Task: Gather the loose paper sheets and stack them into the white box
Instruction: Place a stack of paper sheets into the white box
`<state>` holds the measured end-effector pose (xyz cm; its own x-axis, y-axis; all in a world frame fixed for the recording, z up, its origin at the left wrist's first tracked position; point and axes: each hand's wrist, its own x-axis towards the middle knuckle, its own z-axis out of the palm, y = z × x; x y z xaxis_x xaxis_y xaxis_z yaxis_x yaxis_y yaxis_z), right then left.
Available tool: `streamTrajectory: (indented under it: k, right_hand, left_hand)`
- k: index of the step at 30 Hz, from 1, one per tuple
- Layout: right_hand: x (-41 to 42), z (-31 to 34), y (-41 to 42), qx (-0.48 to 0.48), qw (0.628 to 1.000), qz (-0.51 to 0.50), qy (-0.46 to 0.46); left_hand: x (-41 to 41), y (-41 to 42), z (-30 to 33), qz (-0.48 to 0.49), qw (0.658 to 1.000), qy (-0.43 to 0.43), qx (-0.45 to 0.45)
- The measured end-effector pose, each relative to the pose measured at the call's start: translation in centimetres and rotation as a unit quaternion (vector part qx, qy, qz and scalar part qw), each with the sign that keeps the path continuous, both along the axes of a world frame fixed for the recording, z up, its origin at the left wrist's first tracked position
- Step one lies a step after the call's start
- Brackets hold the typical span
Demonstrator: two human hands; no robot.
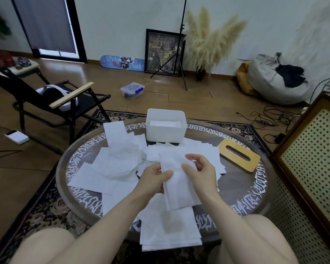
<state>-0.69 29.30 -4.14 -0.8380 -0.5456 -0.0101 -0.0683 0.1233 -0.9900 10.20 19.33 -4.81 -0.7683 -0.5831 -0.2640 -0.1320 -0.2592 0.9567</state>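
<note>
Pale wall (122, 20), wooden floor (198, 100), black folding chair (51, 100), patterned rug (46, 210).

Soft, even, cool light throughout; no hard shadows are cast. Daylight is admitted low at the doorway (59, 53), upper left. Faint sheen is seen on the floor (179, 96) and the round table (236, 180). Wide-angle bowing is marked at the edges. Corners are smeared; the centre is moderately sharp.

The round dark worktop (236, 189), its rim ringed with white script, carries a white box (165, 130) at its far edge, a wooden slotted lid (239, 154) by its right edge, and loose sheets (111, 164) strewn from middle to near edge.
</note>
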Motion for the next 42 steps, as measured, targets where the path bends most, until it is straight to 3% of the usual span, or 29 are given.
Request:
streamTrajectory:
  k: [9,13,16,19,24,28,31,42]
  right_hand:
    - [-1.6,0.4,1.3,0.026,0.999,-0.03,-0.037]
    - [-1.0,0.7,1.7,0.163,0.977,0.095,-0.104]
    - [-0.7,0.5,1.9,0.194,0.952,0.195,-0.134]
    - [-0.8,0.3,2.2,0.216,0.942,0.231,-0.108]
    - [-1.0,0.6,2.8,0.182,0.955,0.223,-0.066]
    - [-1.2,0.0,3.2,0.151,0.974,0.171,0.016]
    - [-1.5,-0.3,3.8,0.128,0.977,0.156,0.067]
    - [0.0,-3.7,5.9,0.189,0.948,0.22,0.13]
  left_hand:
    - [1.2,-1.4,-0.1,0.043,0.998,0.017,0.039]
    - [1.4,-1.8,-0.2,0.104,0.989,0.042,0.099]
    - [1.5,-1.6,-0.1,0.115,0.978,0.072,0.157]
    - [1.7,-1.6,0.0,0.115,0.978,0.072,0.159]
    - [2.8,-3.0,0.4,0.116,0.99,0.043,0.071]
    - [4.0,-4.1,-0.4,0.047,0.98,-0.063,-0.181]
    - [4.6,-4.0,-1.1,-0.011,0.949,-0.128,-0.287]
    - [6.5,-2.7,-2.6,-0.088,0.946,-0.135,-0.282]
